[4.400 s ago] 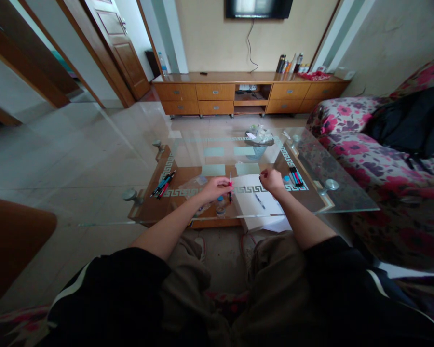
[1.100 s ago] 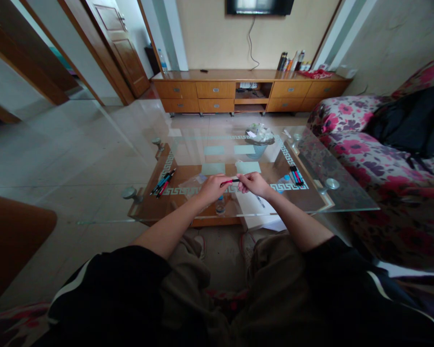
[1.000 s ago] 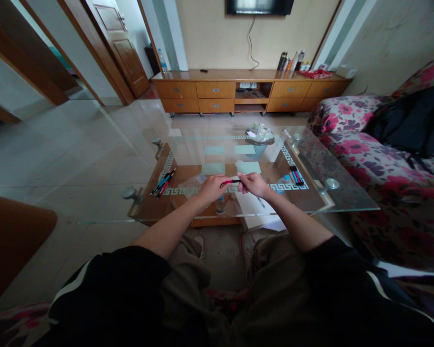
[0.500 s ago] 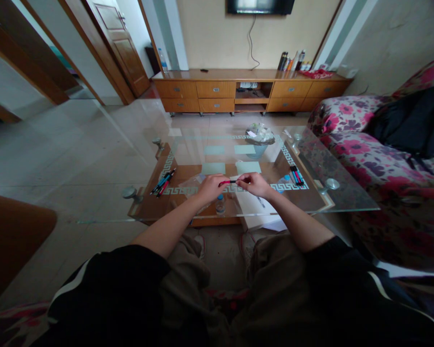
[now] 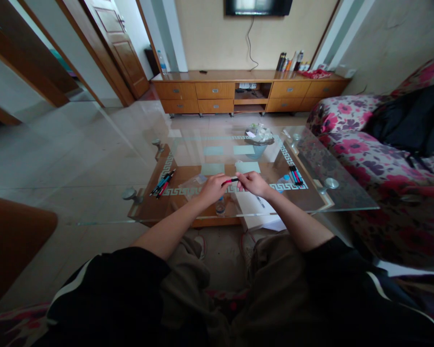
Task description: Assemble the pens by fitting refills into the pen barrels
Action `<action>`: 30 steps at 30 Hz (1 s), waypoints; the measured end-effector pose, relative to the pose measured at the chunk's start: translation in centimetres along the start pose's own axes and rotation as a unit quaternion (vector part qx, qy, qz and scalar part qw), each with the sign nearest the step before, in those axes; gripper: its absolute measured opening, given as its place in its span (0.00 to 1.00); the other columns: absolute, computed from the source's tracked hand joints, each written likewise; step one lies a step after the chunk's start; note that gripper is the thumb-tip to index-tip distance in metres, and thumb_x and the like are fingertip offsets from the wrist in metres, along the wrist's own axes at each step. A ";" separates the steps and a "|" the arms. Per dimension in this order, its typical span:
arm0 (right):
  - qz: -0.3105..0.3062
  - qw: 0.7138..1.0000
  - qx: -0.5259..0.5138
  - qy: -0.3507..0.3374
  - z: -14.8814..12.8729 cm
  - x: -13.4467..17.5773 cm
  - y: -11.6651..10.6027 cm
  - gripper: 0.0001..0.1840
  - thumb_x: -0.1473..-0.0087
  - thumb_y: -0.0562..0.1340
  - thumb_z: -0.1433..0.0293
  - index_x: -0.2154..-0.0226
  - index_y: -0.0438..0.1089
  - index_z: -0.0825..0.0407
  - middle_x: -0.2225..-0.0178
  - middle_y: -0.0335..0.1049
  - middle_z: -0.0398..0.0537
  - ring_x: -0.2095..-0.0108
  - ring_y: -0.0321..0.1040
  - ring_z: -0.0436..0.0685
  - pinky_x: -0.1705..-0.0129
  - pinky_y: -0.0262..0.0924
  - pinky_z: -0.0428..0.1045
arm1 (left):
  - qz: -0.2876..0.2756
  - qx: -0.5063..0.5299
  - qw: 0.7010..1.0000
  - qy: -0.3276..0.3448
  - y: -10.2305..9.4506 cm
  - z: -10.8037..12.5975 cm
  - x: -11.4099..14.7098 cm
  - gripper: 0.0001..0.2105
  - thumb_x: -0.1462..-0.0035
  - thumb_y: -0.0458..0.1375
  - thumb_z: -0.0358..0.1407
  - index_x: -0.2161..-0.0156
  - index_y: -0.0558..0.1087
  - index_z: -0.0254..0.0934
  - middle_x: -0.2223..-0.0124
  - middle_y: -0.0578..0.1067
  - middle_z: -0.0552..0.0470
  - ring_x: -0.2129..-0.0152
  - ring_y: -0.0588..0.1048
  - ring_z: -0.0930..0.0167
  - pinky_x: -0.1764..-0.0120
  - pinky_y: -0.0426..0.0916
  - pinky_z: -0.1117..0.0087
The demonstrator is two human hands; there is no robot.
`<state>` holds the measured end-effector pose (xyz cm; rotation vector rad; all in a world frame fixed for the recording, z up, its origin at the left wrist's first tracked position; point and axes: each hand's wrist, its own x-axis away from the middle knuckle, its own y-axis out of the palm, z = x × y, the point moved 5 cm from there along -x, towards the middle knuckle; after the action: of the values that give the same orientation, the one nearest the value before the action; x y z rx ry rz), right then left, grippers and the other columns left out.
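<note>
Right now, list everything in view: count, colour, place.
Held pen: one, red and black, between both hands
Pen bundles: two, blue, red and black, tabletop left and right
Glass table: one, clear, centre
Paper: count unclear, white, below glass
Wastebasket: one, bluish, table's far side
Cabinet: one, brown, far wall
Far bottles: several, mixed, cabinet top
Television: one, black, above cabinet
Sofa: one, pink floral, right
Bag: one, black, on sofa
Left hand: one, bare, pen's red end
Right hand: one, bare, pen's black end
</note>
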<state>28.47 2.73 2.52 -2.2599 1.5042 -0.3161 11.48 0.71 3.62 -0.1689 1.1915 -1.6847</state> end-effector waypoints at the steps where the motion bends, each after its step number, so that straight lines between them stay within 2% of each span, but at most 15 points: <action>1: 0.000 1.000 0.012 -0.002 -0.1 0.1 0.0 0.37 0.41 0.49 0.41 0.78 0.74 0.54 0.81 0.71 0.48 0.80 0.62 0.50 0.75 0.56 0.45 | -0.001 -0.004 1.000 0.000 0.0 0.0 -0.1 0.09 0.36 0.54 0.34 0.61 0.78 0.36 0.66 0.74 0.49 0.69 0.70 0.70 0.62 0.62 0.70; 3: 0.011 0.999 0.044 -0.017 -0.3 0.1 -0.1 0.35 0.40 0.50 0.43 0.75 0.75 0.54 0.78 0.72 0.48 0.79 0.62 0.50 0.73 0.56 0.46 | -0.001 -0.007 1.000 -0.001 0.0 -0.1 -0.1 0.09 0.36 0.55 0.33 0.62 0.77 0.35 0.66 0.73 0.49 0.69 0.69 0.70 0.63 0.62 0.71; 7: 0.046 0.992 0.093 -0.070 -0.8 0.1 -0.3 0.24 0.44 0.60 0.49 0.67 0.74 0.53 0.71 0.74 0.45 0.75 0.63 0.50 0.71 0.55 0.46 | -0.010 -0.009 1.000 0.003 0.3 -0.5 -0.1 0.09 0.36 0.55 0.34 0.61 0.77 0.35 0.66 0.73 0.48 0.69 0.70 0.70 0.63 0.63 0.71; 12: 0.003 0.990 0.131 -0.048 -0.4 0.2 -0.1 0.30 0.37 0.50 0.50 0.76 0.72 0.54 0.80 0.67 0.43 0.78 0.60 0.50 0.71 0.52 0.46 | -0.018 -0.015 1.000 0.014 0.7 -0.9 0.1 0.10 0.35 0.54 0.35 0.60 0.78 0.35 0.66 0.73 0.48 0.67 0.71 0.70 0.61 0.64 0.70; 15: 0.025 0.990 0.129 -0.055 -0.4 0.2 -0.5 0.21 0.41 0.58 0.53 0.68 0.73 0.54 0.73 0.72 0.44 0.75 0.62 0.49 0.70 0.52 0.45 | -0.025 -0.020 0.999 0.014 0.9 -1.3 0.1 0.09 0.36 0.55 0.35 0.61 0.78 0.36 0.65 0.74 0.48 0.66 0.72 0.69 0.60 0.65 0.70; 17: 0.032 0.988 0.136 -0.058 -0.2 0.1 -0.6 0.19 0.42 0.60 0.55 0.66 0.72 0.54 0.72 0.73 0.44 0.74 0.63 0.50 0.69 0.53 0.45 | -0.027 -0.022 0.999 0.012 0.9 -1.6 0.2 0.09 0.36 0.55 0.35 0.60 0.78 0.36 0.64 0.75 0.48 0.65 0.73 0.69 0.59 0.66 0.70; 22: 0.001 0.986 0.163 -0.045 0.6 -0.1 -0.2 0.29 0.35 0.50 0.53 0.76 0.71 0.54 0.78 0.70 0.46 0.76 0.63 0.51 0.68 0.53 0.46 | -0.028 -0.030 0.999 0.010 1.0 -1.8 0.2 0.09 0.36 0.55 0.35 0.60 0.78 0.36 0.64 0.75 0.48 0.66 0.73 0.69 0.60 0.66 0.70; 27: 0.027 0.985 0.149 -0.083 0.0 0.1 -0.3 0.20 0.42 0.60 0.53 0.67 0.72 0.54 0.74 0.72 0.45 0.75 0.63 0.50 0.69 0.53 0.45 | -0.027 -0.036 0.999 0.017 0.8 -1.4 0.2 0.10 0.35 0.55 0.36 0.61 0.78 0.36 0.66 0.74 0.49 0.68 0.71 0.70 0.62 0.64 0.71; 30: 0.020 0.981 0.166 -0.103 -0.5 0.2 -0.2 0.21 0.40 0.58 0.54 0.71 0.72 0.54 0.77 0.70 0.44 0.77 0.61 0.50 0.71 0.51 0.45 | -0.028 -0.044 0.999 0.012 0.6 -1.3 0.2 0.11 0.35 0.54 0.36 0.62 0.78 0.36 0.68 0.74 0.50 0.70 0.70 0.71 0.64 0.63 0.72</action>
<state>28.56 2.53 3.02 -1.9334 1.2834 -0.2871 10.92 1.35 2.43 -0.2386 1.2902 -1.6873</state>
